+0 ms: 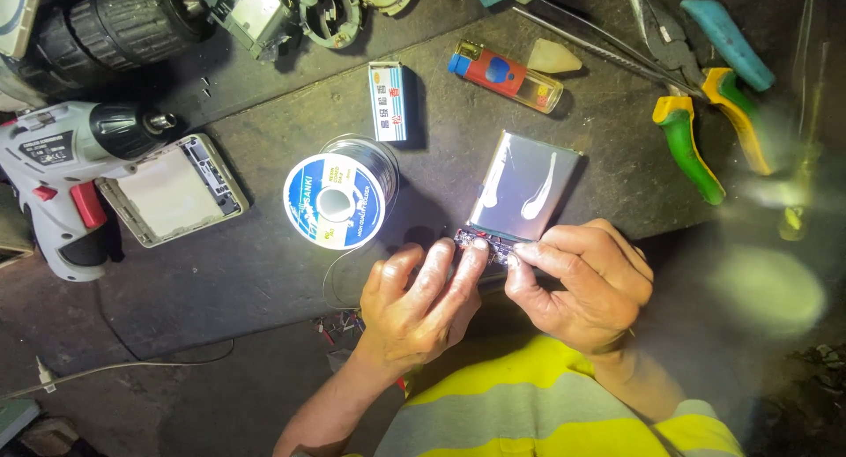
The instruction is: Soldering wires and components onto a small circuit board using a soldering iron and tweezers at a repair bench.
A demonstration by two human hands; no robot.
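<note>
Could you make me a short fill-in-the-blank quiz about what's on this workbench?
1. Both hands pinch the near edge of a flat silver ____.
2. Left of the pouch stands a spool of ____.
3. Beyond the spool, the small box lies left of a red and blue ____.
4. The pliers at far right have green and ____ handles.

Missing words: pouch; solder wire; lighter; yellow

The left hand and right hand meet at the pouch's edge.
</note>
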